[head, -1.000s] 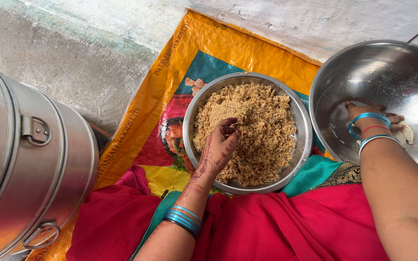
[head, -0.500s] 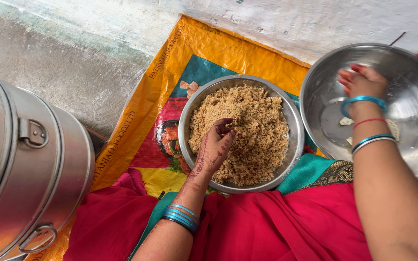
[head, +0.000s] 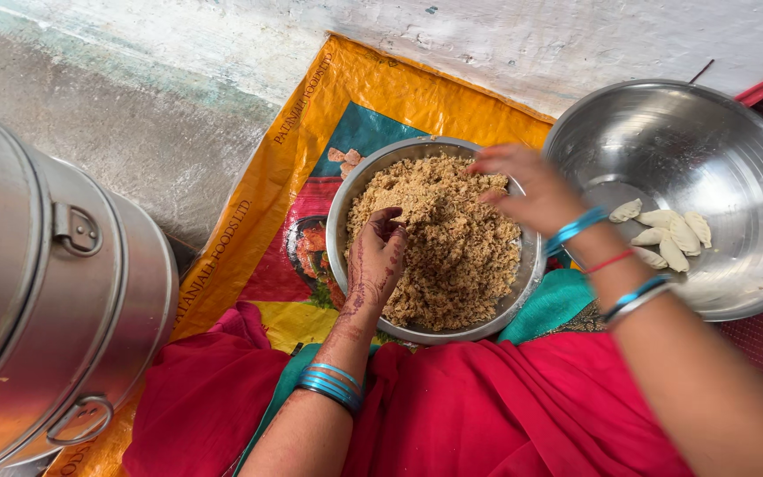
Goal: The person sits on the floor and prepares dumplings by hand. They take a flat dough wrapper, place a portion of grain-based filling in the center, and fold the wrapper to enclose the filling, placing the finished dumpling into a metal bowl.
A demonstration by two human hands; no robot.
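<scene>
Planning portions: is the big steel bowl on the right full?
Nearly empty: the steel bowl holds only a few dumplings, its bottom mostly bare.

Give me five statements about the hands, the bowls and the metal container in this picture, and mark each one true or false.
1. The left hand rests in the brown crumbly filling. True.
2. The right hand is inside the large steel bowl. False: it is over the filling bowl.
3. The large steel bowl holds several pale folded dumplings. True.
4. The filling bowl sits on bare concrete. False: it sits on an orange printed sack.
5. The big metal container is at the right of the view. False: it is at the left.
</scene>
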